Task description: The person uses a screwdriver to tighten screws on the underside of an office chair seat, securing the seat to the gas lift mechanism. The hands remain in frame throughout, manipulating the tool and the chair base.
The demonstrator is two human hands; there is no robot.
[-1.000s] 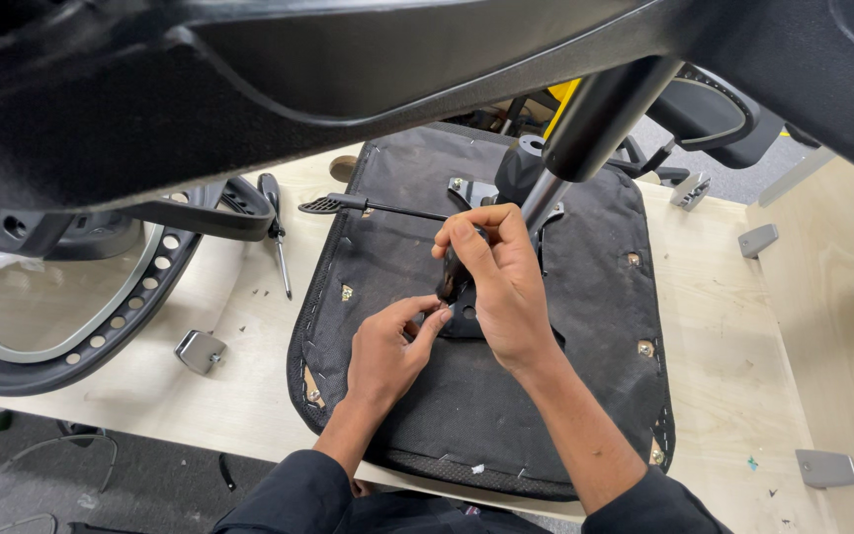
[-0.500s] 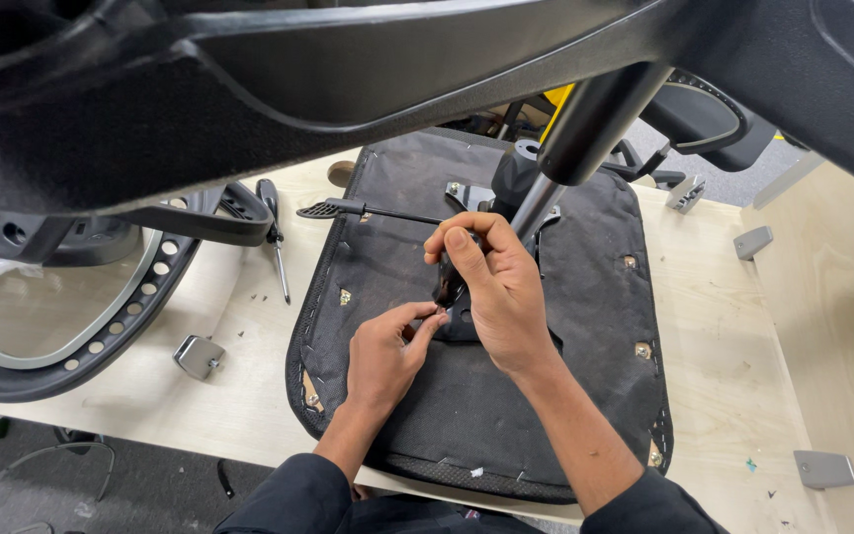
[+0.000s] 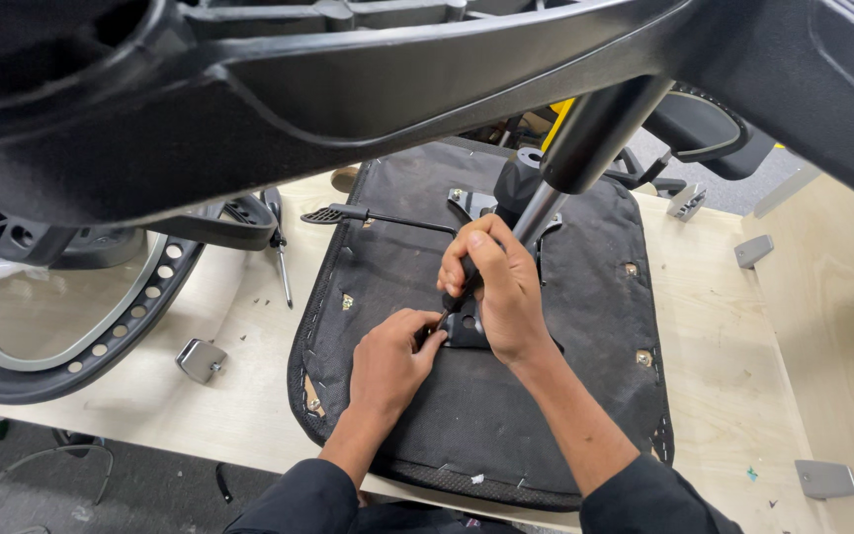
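An upturned black chair seat [image 3: 397, 257] lies on a light wooden table [image 3: 714, 346], its fabric underside facing up. My right hand [image 3: 494, 287] grips a dark tool handle, pointed down at a black metal bracket [image 3: 469, 332] near the seat's middle. My left hand [image 3: 392, 361] rests on the seat beside the bracket, fingertips touching its left edge. The tool's tip is hidden between my hands. A gas-lift column [image 3: 585, 148] rises from the seat mechanism behind my right hand. A black lever [image 3: 368, 215] sticks out to the left of the mechanism.
A black chair base [image 3: 348, 69] looms across the top of the view. A mesh backrest frame [image 3: 81, 326] lies at the left. Small grey metal brackets [image 3: 200, 360] [image 3: 826, 479] [image 3: 753, 250] sit on the table. An armrest [image 3: 699, 124] is at the far right.
My hands have stayed at the bracket; the right hand has shifted slightly on the tool handle. The view has barely moved.
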